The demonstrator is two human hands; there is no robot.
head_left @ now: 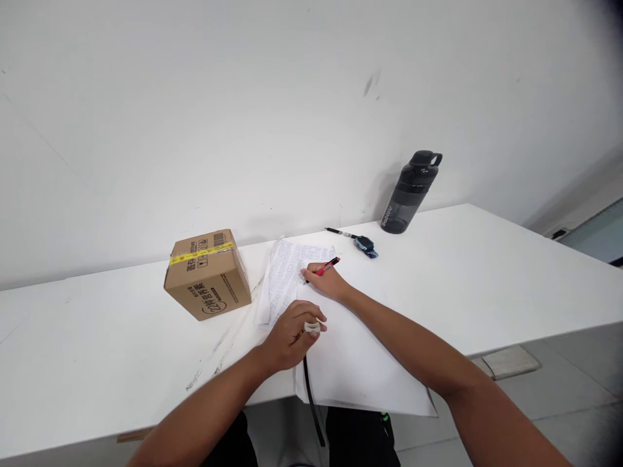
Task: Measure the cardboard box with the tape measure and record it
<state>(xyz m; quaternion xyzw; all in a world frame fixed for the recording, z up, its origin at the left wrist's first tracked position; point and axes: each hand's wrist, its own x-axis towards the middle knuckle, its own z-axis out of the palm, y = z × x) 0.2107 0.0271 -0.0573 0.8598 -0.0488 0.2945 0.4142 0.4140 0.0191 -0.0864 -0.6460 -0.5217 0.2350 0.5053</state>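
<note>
My right hand (327,281) is closed around a red pen (328,266) with a black end, over a sheet of paper. My left hand (296,334) hovers nearer to me with its fingers curled round a small whitish thing (311,328) with a bit of yellow beside it; its kind is unclear. Below that hand a black strap (313,395) runs down past the table's front edge. A sheet densely covered in handwriting (280,275) lies to the left of the pen. Blank white paper (363,357) spreads under my right forearm and overhangs the front edge.
On the white table (97,363), a taped cardboard box (209,275) stands at the left. Toward the wall lie a black pen (339,232) and a dark blue wristwatch (365,245). A dark, see-through bottle (411,192) stands against the wall at the right.
</note>
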